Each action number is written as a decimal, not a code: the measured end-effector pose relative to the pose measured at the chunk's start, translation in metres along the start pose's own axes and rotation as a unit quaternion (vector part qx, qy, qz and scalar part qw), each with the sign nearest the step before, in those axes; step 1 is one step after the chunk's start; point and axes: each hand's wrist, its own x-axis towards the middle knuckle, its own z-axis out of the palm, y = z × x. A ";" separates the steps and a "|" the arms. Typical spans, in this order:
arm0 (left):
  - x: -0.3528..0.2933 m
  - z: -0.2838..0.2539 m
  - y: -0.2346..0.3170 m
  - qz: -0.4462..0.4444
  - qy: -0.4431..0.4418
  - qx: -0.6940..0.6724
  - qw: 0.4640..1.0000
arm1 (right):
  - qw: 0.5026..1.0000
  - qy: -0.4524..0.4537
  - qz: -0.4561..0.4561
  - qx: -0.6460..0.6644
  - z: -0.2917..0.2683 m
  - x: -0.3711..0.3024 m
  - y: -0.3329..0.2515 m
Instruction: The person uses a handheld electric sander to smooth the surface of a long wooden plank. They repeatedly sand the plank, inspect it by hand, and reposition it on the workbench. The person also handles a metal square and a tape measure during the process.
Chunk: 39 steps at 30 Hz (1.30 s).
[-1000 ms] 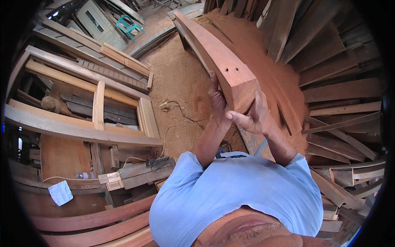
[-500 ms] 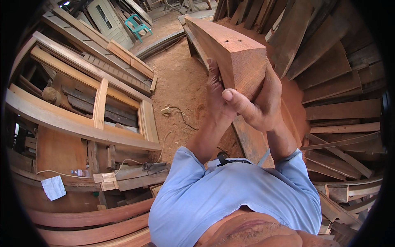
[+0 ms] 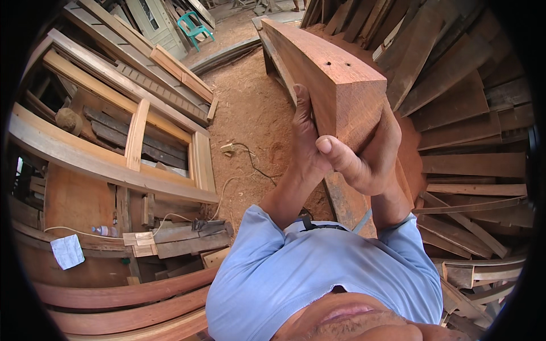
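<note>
While one reddish beam (image 3: pixel 324 83) is stretching away before the blue shirt (image 3: pixel 333 261) in the head view, the left hand (image 3: pixel 306 136) is grasping it from the left, and the right hand (image 3: pixel 367 165) is grasping its near end from the right. Two holes (image 3: pixel 328 63) are showing on top.

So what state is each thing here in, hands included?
Reddish-brown rectangular wooden beam: held near one end; two holes on top.
Left hand: grip against its left side.
Right hand: grip on its right side, thumb extended.
Teal plastic chair: upright.
Clear plastic bottle: lying sideways.
Pale-blue square sheet: unfolded, creased; paper or cloth unclear.
Light-brown rectangular wooden frame: openings unfilled.
</note>
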 end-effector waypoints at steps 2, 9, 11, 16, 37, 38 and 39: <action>-0.002 -0.002 0.003 -0.007 -0.026 -0.002 1.000 | 1.000 0.001 -0.001 0.003 0.002 0.000 0.000; -0.006 -0.006 0.007 0.006 -0.028 0.016 0.999 | 1.000 -0.001 0.003 0.026 0.008 0.001 -0.001; -0.003 -0.008 0.008 -0.005 -0.028 -0.001 1.000 | 0.999 0.001 0.006 0.032 0.009 0.002 -0.002; 0.000 -0.006 0.005 -0.016 -0.014 -0.012 1.000 | 0.999 -0.001 0.016 0.044 0.006 0.002 -0.001; -0.014 -0.016 -0.001 -0.010 0.021 0.023 0.999 | 0.993 0.072 0.082 0.039 0.014 -0.034 0.006; -0.013 -0.019 0.001 -0.015 0.022 0.048 0.998 | 0.993 0.082 0.082 0.036 0.015 -0.036 0.011; -0.009 -0.022 0.004 -0.020 0.024 0.072 0.997 | 0.992 0.092 0.083 0.032 0.015 -0.040 0.018</action>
